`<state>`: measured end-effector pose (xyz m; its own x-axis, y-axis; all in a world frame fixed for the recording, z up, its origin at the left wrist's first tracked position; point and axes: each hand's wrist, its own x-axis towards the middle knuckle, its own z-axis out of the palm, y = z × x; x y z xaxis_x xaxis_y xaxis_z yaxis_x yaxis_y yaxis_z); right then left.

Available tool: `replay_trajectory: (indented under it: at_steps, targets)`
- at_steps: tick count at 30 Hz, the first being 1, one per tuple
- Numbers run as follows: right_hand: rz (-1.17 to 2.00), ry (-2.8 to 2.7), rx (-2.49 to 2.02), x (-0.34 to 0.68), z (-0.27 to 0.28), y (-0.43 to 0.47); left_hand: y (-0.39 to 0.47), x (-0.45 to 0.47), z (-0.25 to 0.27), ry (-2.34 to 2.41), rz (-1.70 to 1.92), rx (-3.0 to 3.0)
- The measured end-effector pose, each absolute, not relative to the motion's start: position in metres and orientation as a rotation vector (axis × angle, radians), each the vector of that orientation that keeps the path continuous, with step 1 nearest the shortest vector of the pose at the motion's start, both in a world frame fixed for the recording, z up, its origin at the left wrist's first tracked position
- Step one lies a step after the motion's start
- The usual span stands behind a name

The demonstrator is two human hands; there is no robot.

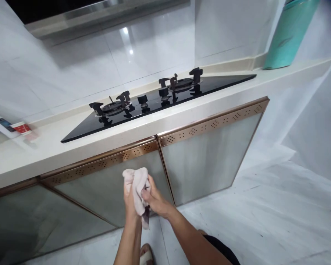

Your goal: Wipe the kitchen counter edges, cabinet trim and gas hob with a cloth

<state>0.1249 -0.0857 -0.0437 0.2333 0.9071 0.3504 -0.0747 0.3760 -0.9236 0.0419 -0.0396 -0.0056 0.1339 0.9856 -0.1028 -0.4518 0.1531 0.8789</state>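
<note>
The left hand (129, 200) loses most of its fingers to my view behind a bunched pale cloth (139, 187), whose inner folds I cannot read; the fingertips of the right hand (155, 198) are likewise partly lost to me in the fabric. The bottom edge crops both forearms, a sandaled foot (146, 254) and dark clothing (222, 248). Above, I see the range hood (110, 13) and a teal container (291, 36) cut by the frame's top. At far left, blur smears a red-and-white item (22, 128) beside a dark object (5, 124) I cannot identify, while the left edge clips the countertop (11, 158).
</note>
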Motion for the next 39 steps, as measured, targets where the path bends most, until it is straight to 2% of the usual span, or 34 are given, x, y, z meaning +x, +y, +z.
replay_trajectory:
  at_steps: [4,10,13,17,21,25,29,34,36,39]
  targets:
    - [1.02,-0.802,-0.738,0.117,-0.047,-0.084,-0.055,0.05,-0.003,0.882,1.137,0.914]
    - [0.844,-0.539,-0.839,0.112,-0.045,-0.086,-0.06,0.037,-0.008,0.909,1.259,1.462]
    - [0.579,-0.481,-0.899,0.129,-0.033,-0.094,-0.045,0.023,0.003,1.022,1.529,1.903]
    - [-0.007,-0.416,-0.987,0.174,-0.009,-0.092,-0.006,0.0,0.029,1.224,1.771,2.16]
    - [-0.469,-0.7,-1.186,0.206,0.003,-0.06,0.034,-0.017,0.042,1.343,1.82,2.297]
    - [-0.86,-1.122,-1.365,0.187,-0.001,-0.026,0.048,-0.017,0.04,1.388,1.919,2.209]
    - [-0.803,-1.599,-1.274,0.123,0.011,0.003,0.046,-0.012,0.041,1.301,2.095,2.006]
    - [-0.516,-1.91,-1.225,0.097,0.042,0.023,0.046,-0.018,0.051,1.194,2.171,1.733]
    - [-0.583,-1.964,-1.169,0.121,0.045,0.017,0.045,-0.019,0.054,1.231,2.132,1.765]
    - [-0.908,-1.821,-1.171,0.18,0.037,-0.008,0.042,-0.019,0.057,1.293,2.07,1.881]
